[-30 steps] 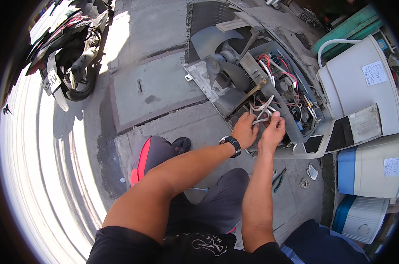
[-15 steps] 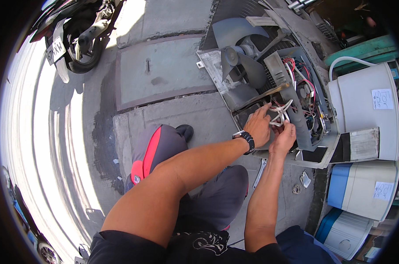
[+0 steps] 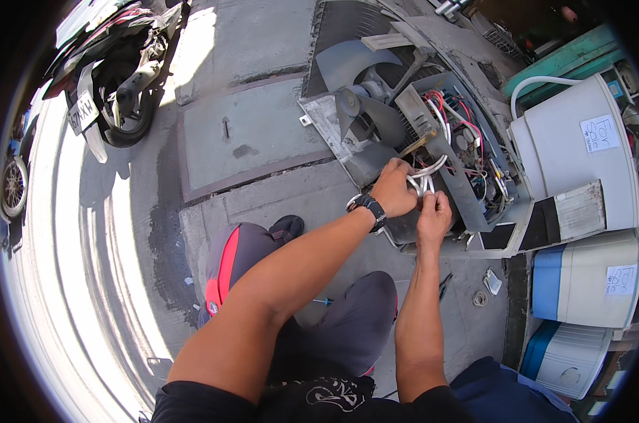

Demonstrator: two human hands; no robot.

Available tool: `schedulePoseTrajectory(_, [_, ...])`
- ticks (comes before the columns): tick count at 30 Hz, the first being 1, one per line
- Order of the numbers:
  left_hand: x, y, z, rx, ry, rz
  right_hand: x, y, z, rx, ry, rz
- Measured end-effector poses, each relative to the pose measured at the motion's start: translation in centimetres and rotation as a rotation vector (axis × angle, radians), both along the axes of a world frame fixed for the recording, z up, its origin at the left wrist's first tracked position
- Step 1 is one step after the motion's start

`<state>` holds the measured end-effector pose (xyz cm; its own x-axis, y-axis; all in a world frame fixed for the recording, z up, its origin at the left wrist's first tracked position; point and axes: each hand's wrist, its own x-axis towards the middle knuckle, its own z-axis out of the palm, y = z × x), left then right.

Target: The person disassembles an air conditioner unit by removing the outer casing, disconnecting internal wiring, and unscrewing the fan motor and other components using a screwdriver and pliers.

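Observation:
My left hand (image 3: 395, 189), with a dark watch (image 3: 370, 209) on its wrist, has its fingers closed around a looped white cable (image 3: 432, 168). My right hand (image 3: 433, 213) pinches the same cable just to the right and nearer to me. The cable rises from the opened air-conditioner unit (image 3: 330, 137), beside its grey metal wiring box (image 3: 466, 190). Inside that box show red, white and yellow wires (image 3: 478, 130) and electrical parts. A grey fan (image 3: 367, 106) with broad blades stands in the unit beyond my left hand. My fingers hide the cable's ends.
White and blue tubs (image 3: 580, 282) line the right side. A folded sheet-metal panel (image 3: 576, 215) sticks out near them. On the pavement lie a coil of thin cord (image 3: 480, 299) and a small white packet (image 3: 493, 282). A motorcycle (image 3: 122, 92) is parked at the far left.
Both hands have stayed on the white cable, its loop now bunched differently between them. The whole view has shifted, bringing the unit and hands slightly left in the picture.

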<state>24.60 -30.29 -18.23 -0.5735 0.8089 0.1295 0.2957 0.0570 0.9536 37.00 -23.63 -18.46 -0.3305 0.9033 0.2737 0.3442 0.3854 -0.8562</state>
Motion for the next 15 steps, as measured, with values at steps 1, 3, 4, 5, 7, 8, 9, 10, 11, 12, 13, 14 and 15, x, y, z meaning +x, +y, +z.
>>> schedulePoseTrajectory(1, [-0.5, 0.0, 0.3, 0.002, -0.027, -0.043, 0.1, 0.0, 0.3, -0.052, -0.013, 0.039])
schedulePoseTrajectory(3, [-1.0, 0.0, 0.9, -0.044, -0.058, -0.113, 0.2, -0.4, 0.6, -0.405, 0.258, 0.056])
schedulePoseTrajectory(4, [-1.2, -0.1, 1.3, -0.083, -0.116, -0.177, 0.1, -0.8, 1.1, -0.582, 0.396, 0.069])
schedulePoseTrajectory(5, [-1.4, 0.0, 1.7, -0.123, -0.174, -0.241, 0.5, -1.2, 1.5, -0.689, 0.441, 0.094])
schedulePoseTrajectory(7, [-1.8, 0.2, 1.5, -0.162, -0.196, -0.350, 0.6, -1.5, 1.0, -0.693, 0.477, 0.024])
schedulePoseTrajectory(8, [-2.3, 0.4, 0.2, -0.106, -0.219, -0.333, 0.2, -1.7, 0.6, -0.702, 0.493, -0.001])
schedulePoseTrajectory(9, [-2.9, 0.7, -1.1, -0.049, -0.241, -0.317, -0.1, -1.4, -0.2, -0.526, 0.348, -0.021])
schedulePoseTrajectory(10, [-3.1, 0.9, -2.2, 0.006, -0.271, -0.310, 0.2, -0.7, -1.5, -0.350, 0.197, -0.054])
schedulePoseTrajectory(11, [-2.6, 0.6, -0.4, -0.027, -0.349, -0.344, 1.0, -0.2, -1.4, -0.165, 0.039, -0.109])
schedulePoseTrajectory(12, [-2.2, 0.9, 0.3, -0.073, -0.315, -0.354, 1.8, 0.1, -1.4, -0.005, -0.033, -0.131])
schedulePoseTrajectory(13, [-2.5, 0.6, 0.6, -0.124, -0.274, -0.338, 1.0, -1.0, -0.2, 0.144, -0.101, -0.129])
schedulePoseTrajectory(14, [-2.9, 0.4, 0.7, -0.170, -0.233, -0.321, 0.5, -1.7, 0.9, 0.299, -0.169, -0.125])
schedulePoseTrajectory(15, [-3.2, 0.2, 0.3, -0.142, -0.187, -0.315, 0.3, -1.9, 1.1, 0.276, -0.162, -0.116])
